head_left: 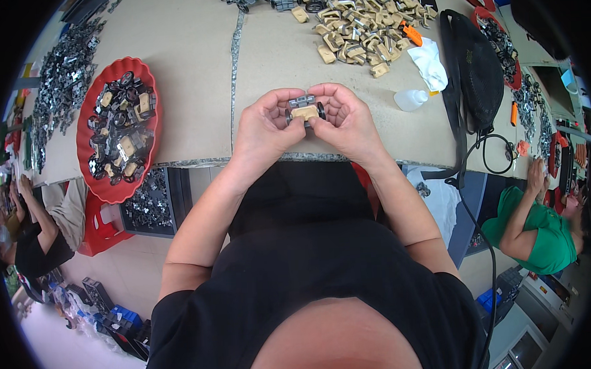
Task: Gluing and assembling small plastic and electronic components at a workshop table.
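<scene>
Chassis sits mid-air between both hands, just above the near edge of the desk. Left hand grasps it from the left, right hand from the right; thumbs press the near side, other fingers curl round the far side, neither hand free. Tan plate faces up, grey block at the far edge, a dark wheel at either side. Risk, my read: uneven thumb pressure could tilt the plate or pop the block off; a slip could drop it over the desk edge, as the grip looks to be mostly fingertips. Wheels could also get squeezed out of line if the fingers pinch inward. Longest visible span runs left-right, wheel to wheel, roughly along the desk edge; block end points away from the person. Near end is under the thumbs, so full length and true front: can't tell. Red bowl of similar pieces at left, tan parts piled beyond the hands, bottle right.
</scene>
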`<state>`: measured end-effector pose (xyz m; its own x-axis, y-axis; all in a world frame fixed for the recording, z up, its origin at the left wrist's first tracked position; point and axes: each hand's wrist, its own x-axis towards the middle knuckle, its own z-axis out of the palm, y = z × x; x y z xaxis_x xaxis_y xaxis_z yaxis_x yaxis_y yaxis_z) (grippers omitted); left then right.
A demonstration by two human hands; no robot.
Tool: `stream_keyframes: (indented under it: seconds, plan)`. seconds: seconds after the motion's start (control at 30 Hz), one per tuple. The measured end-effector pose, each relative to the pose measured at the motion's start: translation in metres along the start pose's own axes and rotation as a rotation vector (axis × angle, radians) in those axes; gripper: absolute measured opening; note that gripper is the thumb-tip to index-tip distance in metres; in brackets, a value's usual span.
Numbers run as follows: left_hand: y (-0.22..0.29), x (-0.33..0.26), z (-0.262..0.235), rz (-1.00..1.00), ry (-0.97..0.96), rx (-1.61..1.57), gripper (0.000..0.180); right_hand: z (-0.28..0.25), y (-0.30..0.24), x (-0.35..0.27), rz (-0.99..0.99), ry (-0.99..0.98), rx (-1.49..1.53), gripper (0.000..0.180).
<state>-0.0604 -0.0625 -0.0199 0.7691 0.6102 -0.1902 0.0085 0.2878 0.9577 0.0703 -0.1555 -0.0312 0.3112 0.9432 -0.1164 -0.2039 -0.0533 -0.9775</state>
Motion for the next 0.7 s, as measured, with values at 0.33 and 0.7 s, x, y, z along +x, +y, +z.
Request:
stream_keyframes:
  seconds: [0.33,0.7]
  plan:
    - [-0.012,-0.001,0.015,0.187,0.139,-0.278,0.033,0.004,0.001,0.005,-0.066,0.056,0.174,0.033]
    - [-0.007,-0.008,0.018,0.124,0.12,-0.181,0.028,0.003,0.002,0.001,-0.107,0.057,0.098,0.034]
